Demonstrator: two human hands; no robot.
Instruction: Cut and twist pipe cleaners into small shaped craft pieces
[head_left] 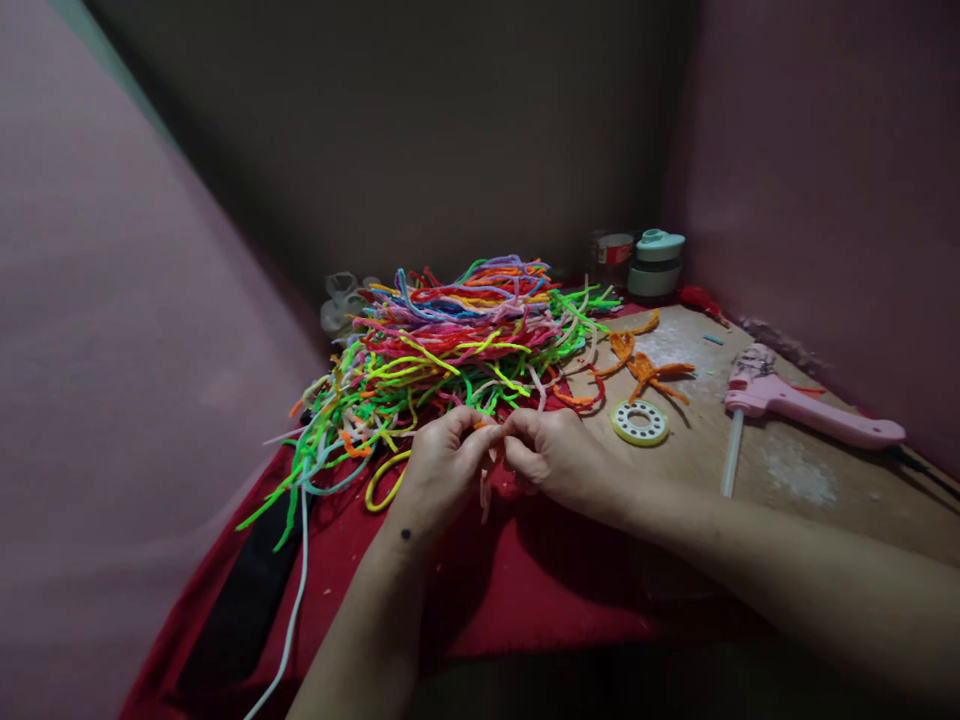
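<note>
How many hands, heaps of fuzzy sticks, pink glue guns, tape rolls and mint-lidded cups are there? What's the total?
Left hand and right hand: 2
Heap of fuzzy sticks: 1 (too tangled to count each stick)
Pink glue gun: 1
Tape roll: 1
Mint-lidded cup: 1
Total: 6

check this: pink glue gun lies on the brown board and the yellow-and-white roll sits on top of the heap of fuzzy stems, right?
Not quite: the head view shows the yellow-and-white roll lying on the brown board, not on the heap of fuzzy stems. The pink glue gun does lie there.
</note>
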